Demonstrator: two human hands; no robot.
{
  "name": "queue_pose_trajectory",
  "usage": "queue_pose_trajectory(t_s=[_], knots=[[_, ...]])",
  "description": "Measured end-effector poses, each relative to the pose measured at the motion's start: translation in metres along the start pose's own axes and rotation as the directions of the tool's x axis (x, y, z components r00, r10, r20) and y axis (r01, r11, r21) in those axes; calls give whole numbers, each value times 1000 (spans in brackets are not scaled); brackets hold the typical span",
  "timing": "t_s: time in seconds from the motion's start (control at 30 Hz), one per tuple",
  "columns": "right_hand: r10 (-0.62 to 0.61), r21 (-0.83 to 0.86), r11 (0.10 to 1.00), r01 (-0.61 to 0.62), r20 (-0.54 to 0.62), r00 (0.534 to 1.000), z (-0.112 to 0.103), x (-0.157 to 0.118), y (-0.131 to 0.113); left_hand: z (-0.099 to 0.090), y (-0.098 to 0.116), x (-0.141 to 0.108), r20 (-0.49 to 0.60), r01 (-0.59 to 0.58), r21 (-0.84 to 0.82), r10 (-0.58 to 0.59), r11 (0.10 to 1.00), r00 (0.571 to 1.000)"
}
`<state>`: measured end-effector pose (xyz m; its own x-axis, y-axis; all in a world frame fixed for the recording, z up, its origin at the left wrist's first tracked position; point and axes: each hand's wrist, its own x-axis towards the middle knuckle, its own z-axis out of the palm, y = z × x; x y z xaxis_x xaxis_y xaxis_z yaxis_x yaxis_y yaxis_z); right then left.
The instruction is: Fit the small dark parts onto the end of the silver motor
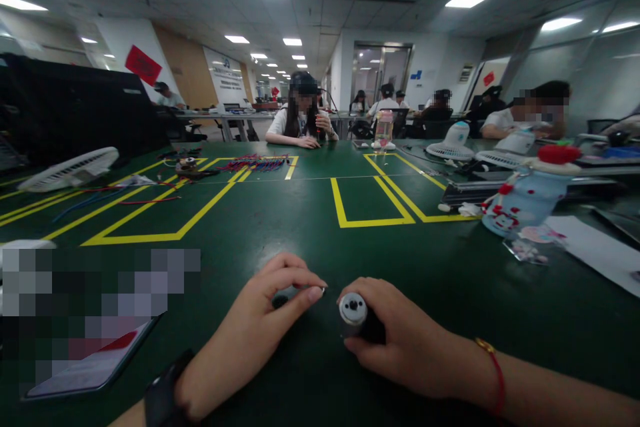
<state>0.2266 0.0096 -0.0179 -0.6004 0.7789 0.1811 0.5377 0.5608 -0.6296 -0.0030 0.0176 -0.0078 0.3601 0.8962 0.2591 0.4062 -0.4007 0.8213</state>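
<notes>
My right hand (395,327) is wrapped round a small cylindrical motor (353,313), its silver end face with a dark centre and small holes turned up toward me. The motor's lower body lies in shadow, partly hidden by the fingers. Just left of it, my left hand (283,300) has thumb and forefinger pinched together. A tiny pale glint shows at those fingertips, too small to name. The two hands are apart, with a narrow gap between the left fingertips and the motor. Both are low over the dark green table (260,220).
A phone (95,360) lies at the left. Yellow tape (375,222) marks rectangles on the table. Wires (255,163) and a white fan (70,170) are farther left. A blue bottle (525,197) and paper (595,247) stand right. A person (295,123) sits opposite.
</notes>
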Motion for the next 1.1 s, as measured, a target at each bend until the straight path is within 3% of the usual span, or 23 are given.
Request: queue_pose_trajectory(t_s=[0.2, 0.5, 0.67, 0.77, 0.87, 0.97, 1.1], knots=[[-14, 14, 1000, 14, -2, 1000, 1, -2, 1, -1, -15, 1, 212, -1, 82, -17, 997, 977], [-14, 27, 1000, 14, 10, 1000, -1, -1, 2, -2, -15, 0, 300, -66, 252, -13, 966, 954], [-6, 27, 1000, 6, 14, 1000, 0, -2, 2, -2, -16, 0, 308, -76, 262, -8, 962, 951], [-6, 28, 1000, 6, 14, 1000, -1, -2, 2, -2, -16, 1, 286, -43, 191, -13, 981, 958], [-7, 33, 999, 6, 18, 1000, -3, -2, 3, -4, -15, 2, 194, 33, 79, -47, 996, 980], [-13, 55, 998, 11, 36, 999, -6, -3, 4, -7, -14, 4, 66, 167, 3, -167, 986, 984], [-4, 81, 997, 0, 49, 999, -9, -5, 6, -8, -15, 6, -27, 296, -142, -302, 945, 953]])
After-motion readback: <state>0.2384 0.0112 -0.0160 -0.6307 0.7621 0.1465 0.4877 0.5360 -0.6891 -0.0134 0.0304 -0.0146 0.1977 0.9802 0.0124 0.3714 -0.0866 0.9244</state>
